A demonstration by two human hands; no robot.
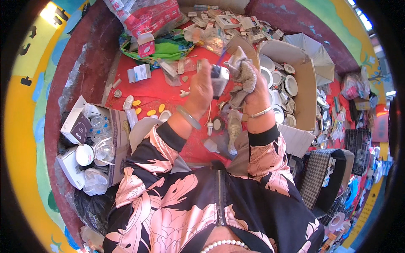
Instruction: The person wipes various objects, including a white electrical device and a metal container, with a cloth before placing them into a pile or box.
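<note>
My left hand (pixel 201 87) is closed round a small boxy thing, black with a white end (pixel 220 79), whose kind I cannot make out. Beside it, my right hand (pixel 259 95) grips a crumpled grey rag (pixel 244 78). The two hands are raised in front of me over a red sheet (pixel 185 139), the rag close to the boxy thing but apart from it. Below them a white bulb-like piece (pixel 209 127) lies near a clear plastic bag (pixel 234 122). Several yellow oval pieces (pixel 151 112) lie left of my left wrist.
At right stands an open cardboard box (pixel 306 101) full of round white lamp-like fittings (pixel 291 85). Another carton (pixel 120 130) at left holds clear plastic pieces. Small boxes (pixel 230 21) pile up at the back, near a green bag (pixel 168 52). A low maroon wall (pixel 63 92) curves round the left side.
</note>
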